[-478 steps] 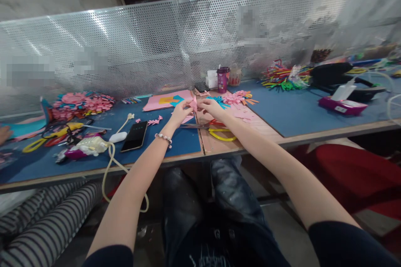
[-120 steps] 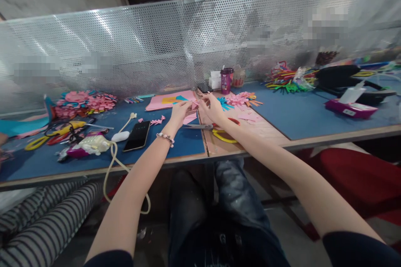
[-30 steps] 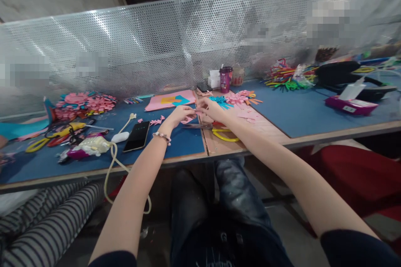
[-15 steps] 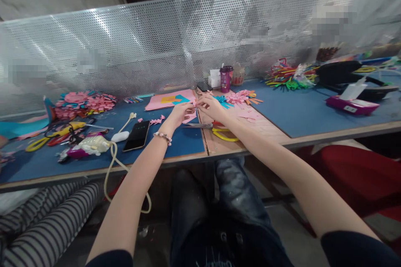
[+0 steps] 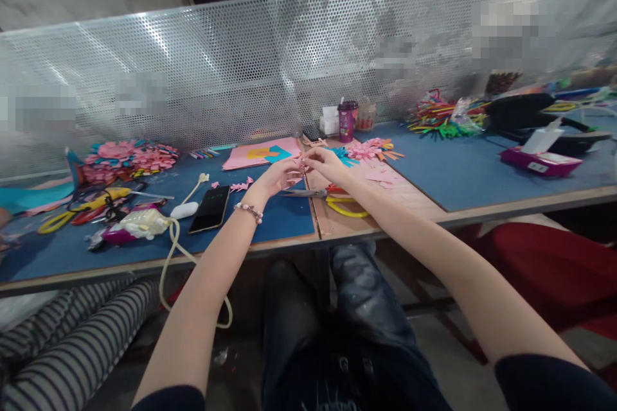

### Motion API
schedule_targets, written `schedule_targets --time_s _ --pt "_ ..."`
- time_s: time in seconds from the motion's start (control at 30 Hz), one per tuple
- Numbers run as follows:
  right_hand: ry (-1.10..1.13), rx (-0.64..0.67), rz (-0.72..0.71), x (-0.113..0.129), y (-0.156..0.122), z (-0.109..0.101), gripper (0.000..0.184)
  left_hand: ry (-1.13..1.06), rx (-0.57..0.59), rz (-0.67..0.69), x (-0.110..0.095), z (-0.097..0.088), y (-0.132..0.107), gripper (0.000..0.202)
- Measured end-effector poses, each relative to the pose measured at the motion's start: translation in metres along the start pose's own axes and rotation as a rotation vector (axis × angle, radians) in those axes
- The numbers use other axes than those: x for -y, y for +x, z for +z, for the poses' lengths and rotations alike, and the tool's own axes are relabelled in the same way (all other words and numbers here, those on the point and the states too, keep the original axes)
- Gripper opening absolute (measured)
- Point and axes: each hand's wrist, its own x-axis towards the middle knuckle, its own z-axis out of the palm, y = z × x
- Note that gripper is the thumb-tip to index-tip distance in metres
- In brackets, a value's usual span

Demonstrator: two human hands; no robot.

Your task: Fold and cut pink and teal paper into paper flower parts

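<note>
The step in hand looks like fine fingertip work on a small pink paper piece (image 5: 303, 163); it lies within the grip, between left hand (image 5: 276, 176) and right hand (image 5: 328, 166), both pinched on it and partly hiding it, back from the front edge of the tabletop (image 5: 274, 223); the next move seems to call for a light pinch, clear of the scissors (image 5: 315, 193) nearer that edge.

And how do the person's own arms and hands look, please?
The sleeves are short and dark navy. The left hand and the right hand wear no gloves. A beaded bracelet, pale pinkish with darker beads, sits on the left wrist; none shows on the right.
</note>
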Motion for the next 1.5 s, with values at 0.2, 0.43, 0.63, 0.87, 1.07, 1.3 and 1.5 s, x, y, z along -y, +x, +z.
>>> schedule_targets --time_s 0.2,0.43,0.63,0.87,1.07,1.3,1.5 --pt "-0.008 0.010 0.035 0.001 -0.001 -0.004 0.024 0.166 -0.048 0.087 0.004 0.000 0.002 0.021" --pt "-0.048 -0.001 0.049 0.002 -0.004 -0.001 0.027 0.282 -0.053 0.145 0.009 0.000 0.005 0.021" --pt "-0.011 -0.015 0.050 0.000 -0.003 -0.001 0.028 0.292 -0.037 0.171 0.010 -0.001 0.006 0.019" --pt "-0.043 -0.010 0.047 0.002 -0.003 -0.001 0.027 0.385 -0.067 0.198 0.010 -0.001 0.005 0.020" --pt "-0.056 -0.031 0.039 -0.002 -0.002 -0.001 0.027 0.444 -0.089 0.244 0.010 0.001 0.005 0.019" --pt "-0.021 -0.055 0.033 -0.007 -0.002 0.000 0.026 0.434 -0.114 0.231 0.009 0.004 0.005 0.018" --pt "-0.029 -0.074 0.046 -0.005 -0.002 0.000 0.023 0.434 -0.103 0.239 0.011 0.002 0.006 0.020"
